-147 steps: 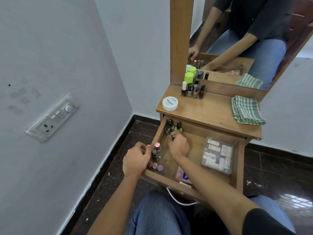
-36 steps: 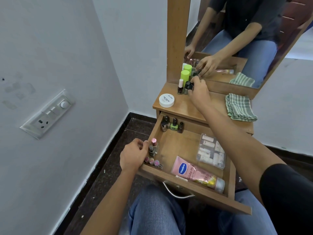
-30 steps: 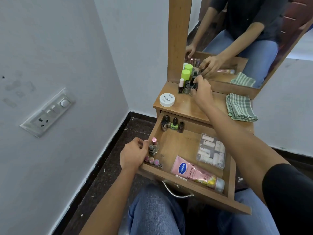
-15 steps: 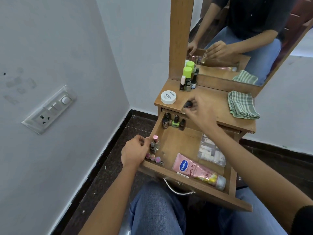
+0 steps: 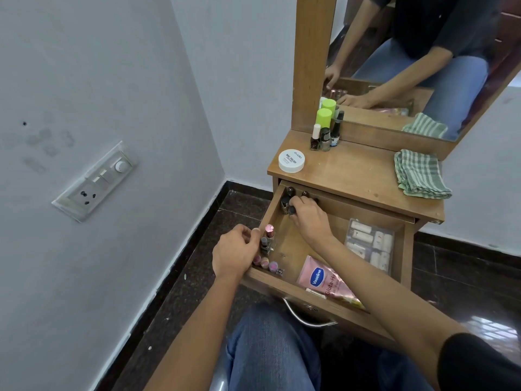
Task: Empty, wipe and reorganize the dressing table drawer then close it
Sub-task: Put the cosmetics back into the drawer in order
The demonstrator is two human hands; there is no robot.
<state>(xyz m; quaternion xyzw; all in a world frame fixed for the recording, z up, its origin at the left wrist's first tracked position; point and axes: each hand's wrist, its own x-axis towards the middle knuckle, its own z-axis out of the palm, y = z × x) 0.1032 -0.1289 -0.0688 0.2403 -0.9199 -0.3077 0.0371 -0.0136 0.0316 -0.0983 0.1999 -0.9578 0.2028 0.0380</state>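
Observation:
The wooden drawer (image 5: 406,263) stands pulled out below the dressing table top (image 5: 355,176). My right hand (image 5: 308,218) reaches into its far left corner and pinches a dark-capped nail polish bottle (image 5: 291,210) among other small bottles (image 5: 289,193). My left hand (image 5: 235,253) grips the drawer's left wall beside a row of pink-capped bottles (image 5: 267,249). A pink Vaseline tube (image 5: 324,280) lies at the drawer's front. A clear plastic box (image 5: 370,245) of small items sits at its right.
On the table top stand a white nail polish jar (image 5: 291,160), a few bottles (image 5: 324,136) with a green-capped one (image 5: 323,117), and a folded green checked cloth (image 5: 420,174). A mirror (image 5: 423,52) rises behind. The wall with a socket panel (image 5: 94,182) is close on the left.
My right hand lifted a small bottle from the group by the mirror, carried it down and now holds it in the drawer's far left corner. My left hand stayed on the drawer wall.

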